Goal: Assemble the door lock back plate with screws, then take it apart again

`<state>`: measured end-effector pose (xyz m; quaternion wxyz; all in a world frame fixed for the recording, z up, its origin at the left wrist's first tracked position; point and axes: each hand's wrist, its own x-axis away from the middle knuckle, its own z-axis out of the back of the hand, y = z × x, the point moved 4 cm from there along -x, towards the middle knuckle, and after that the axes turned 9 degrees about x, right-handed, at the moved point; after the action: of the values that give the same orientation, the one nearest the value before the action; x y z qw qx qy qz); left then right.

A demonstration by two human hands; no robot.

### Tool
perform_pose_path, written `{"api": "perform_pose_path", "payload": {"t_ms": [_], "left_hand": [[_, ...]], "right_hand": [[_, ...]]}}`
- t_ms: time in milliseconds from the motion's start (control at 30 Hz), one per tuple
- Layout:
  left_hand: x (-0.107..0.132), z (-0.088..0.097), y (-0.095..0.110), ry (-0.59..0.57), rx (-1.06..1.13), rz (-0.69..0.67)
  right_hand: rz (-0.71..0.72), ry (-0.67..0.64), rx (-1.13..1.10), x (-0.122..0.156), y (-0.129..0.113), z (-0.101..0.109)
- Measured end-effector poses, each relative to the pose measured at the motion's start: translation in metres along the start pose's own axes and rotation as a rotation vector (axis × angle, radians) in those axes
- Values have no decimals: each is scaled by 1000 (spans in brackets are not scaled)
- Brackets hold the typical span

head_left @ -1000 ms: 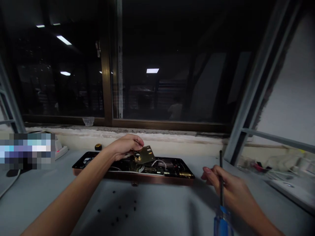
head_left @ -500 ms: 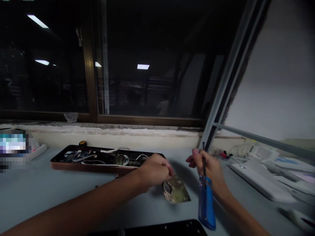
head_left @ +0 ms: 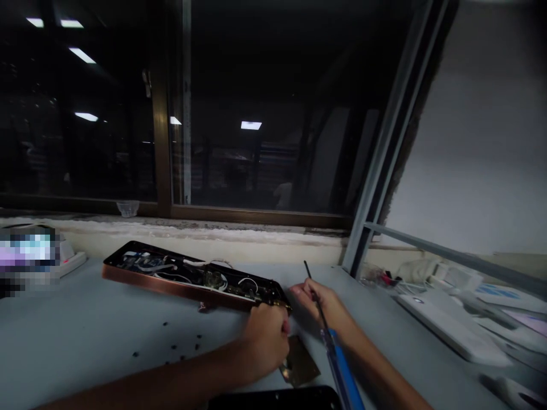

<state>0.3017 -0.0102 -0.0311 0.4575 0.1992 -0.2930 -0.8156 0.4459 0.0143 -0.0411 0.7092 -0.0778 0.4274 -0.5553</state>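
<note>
A long copper-edged lock body (head_left: 171, 285) lies open on the grey table, with wires and brass parts inside. My left hand (head_left: 267, 341) is curled near its right end, just above a brass plate (head_left: 301, 367) lying flat on the table; whether the fingers still touch the plate is hidden. My right hand (head_left: 327, 310) grips a screwdriver with a blue handle (head_left: 342, 364), shaft pointing up and away. Several small dark screws (head_left: 179, 344) lie loose in front of the lock body.
A dark flat panel edge (head_left: 277, 398) shows at the bottom. White devices and boxes (head_left: 448, 324) crowd the right side of the table. A metal frame post (head_left: 363, 245) rises at the right. A small clear cup (head_left: 127, 208) sits on the window sill.
My left hand lifted the brass plate off the lock body, carried it right and brought it down onto the table. The right hand with the screwdriver moved left towards it.
</note>
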Motion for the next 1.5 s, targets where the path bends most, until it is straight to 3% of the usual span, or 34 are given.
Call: {"api": "perform_pose_path", "payload": {"t_ms": [100,167,267,333,400,500,567,667,733,800,900,967,1067,1167,1200,1267,1300,1367,1400,1433,1500], "left_hand": [[13,20,20,-15,-283,-301],[18,46,33,-31,-485,-519],[9,103,27,61,-531,-381],[-1,130,9,33,-482,-218],[-8,141,-10,-8,-466,-173],[-12,143,-29,-38,-434,-182],[-11,145,-28,-42,-407,-207],[-1,153,-6,-14,-349,-281],[10,149,12,-8,-265,-354],[22,127,17,-92,-232,-365],[36,71,4,-293,-284,-415],[39,42,-12,-274,-291,-383],[38,31,-18,-252,-288,-343],[39,70,1,-175,-290,-392],[40,91,6,-136,-296,-404],[42,146,6,99,-345,-403],[43,176,-3,286,-372,-306],[49,222,-32,471,-404,-143],[52,240,-54,534,-405,37],[56,253,-74,573,-370,183],[64,265,-105,592,-155,301]], "right_hand": [[50,-120,-18,2,-1,-12],[50,-143,-9,2,0,-15],[25,-119,30,0,2,-14],[10,-99,51,-1,1,-12],[0,-89,67,-1,-2,-11],[-12,-87,87,0,-6,-9],[-17,-87,99,1,-5,-9],[-29,-67,113,1,-2,-7],[-43,-46,117,0,0,-4],[-60,-35,118,-1,0,0],[-80,-39,122,-2,-2,3],[-82,-47,124,-3,-2,5],[-76,-58,122,-2,-2,4],[-74,-58,113,-1,-3,3],[-75,-55,108,0,-3,2],[-83,-45,96,0,-4,2],[-93,-38,87,0,-4,1],[-124,-26,60,-1,-2,0],[-144,-23,42,-2,0,-1],[-165,-25,17,-3,2,-3],[-204,-48,-60,-4,4,-9]]}}
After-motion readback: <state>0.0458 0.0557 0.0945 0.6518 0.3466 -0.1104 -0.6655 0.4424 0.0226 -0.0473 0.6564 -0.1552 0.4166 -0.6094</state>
